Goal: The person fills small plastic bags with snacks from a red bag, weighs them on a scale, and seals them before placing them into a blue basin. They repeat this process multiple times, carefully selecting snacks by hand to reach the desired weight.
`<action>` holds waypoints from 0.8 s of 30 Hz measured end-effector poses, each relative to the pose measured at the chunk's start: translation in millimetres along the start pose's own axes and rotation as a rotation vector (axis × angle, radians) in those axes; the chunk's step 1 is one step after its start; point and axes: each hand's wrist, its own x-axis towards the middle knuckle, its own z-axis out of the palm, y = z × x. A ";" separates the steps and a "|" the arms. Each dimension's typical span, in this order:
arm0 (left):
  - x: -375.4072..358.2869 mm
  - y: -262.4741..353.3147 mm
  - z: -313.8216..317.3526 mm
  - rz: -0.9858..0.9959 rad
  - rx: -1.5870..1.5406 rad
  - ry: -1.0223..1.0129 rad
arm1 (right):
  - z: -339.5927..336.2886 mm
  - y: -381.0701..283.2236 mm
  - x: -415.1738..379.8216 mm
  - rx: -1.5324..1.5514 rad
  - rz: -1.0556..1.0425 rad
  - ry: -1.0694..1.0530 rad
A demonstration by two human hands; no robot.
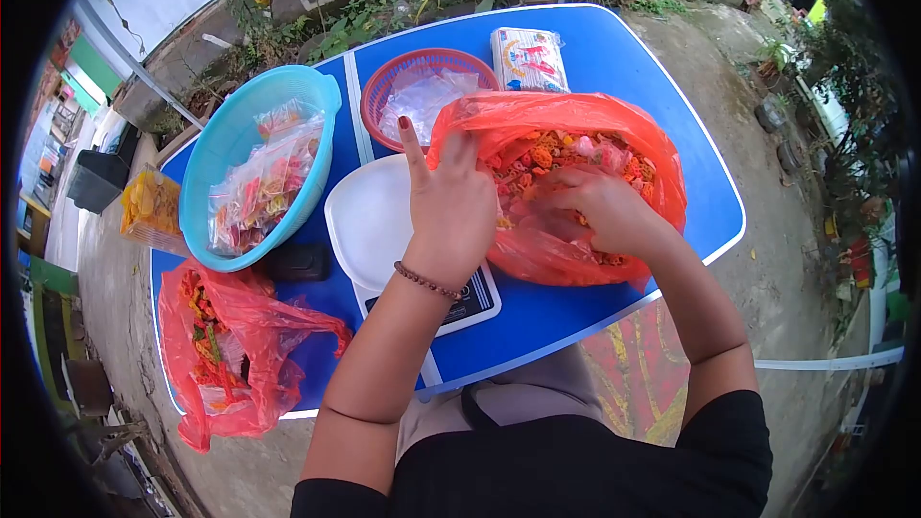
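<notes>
A large red plastic bag (576, 254) lies open on the right of the table, full of small orange, red and pink snack pieces (614, 158). My left hand (451, 206) grips the bag's left rim; one finger with a reddish nail sticks out straight, away from the film. Inside the bag mouth, my right hand (604, 206) reaches among the pieces with its fingers apart. Its fingertips are partly hidden there, and nothing held shows between them. Beneath my left forearm is a kitchen scale (475, 302) with a white tray (369, 221) on top.
A turquoise basin (197, 177) holds several filled clear packets (259, 192). Behind the scale, a red basket (369, 101) contains clear plastic bags (422, 101). A white printed pack (531, 59) lies at the back. Front left are another red bag (278, 355) and a black object (297, 262).
</notes>
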 end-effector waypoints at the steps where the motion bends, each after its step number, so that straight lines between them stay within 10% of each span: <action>1: -0.4 -0.8 0.8 0.000 0.002 0.009 | -2.2 4.1 -6.9 -0.054 0.048 0.003; 16: -1.2 -2.9 -2.0 0.009 0.008 0.024 | 54.5 -11.0 66.0 0.139 -0.295 0.315; 24: -4.6 -2.5 -7.1 0.017 -0.037 -0.034 | 15.0 -16.8 4.6 0.009 -0.012 0.076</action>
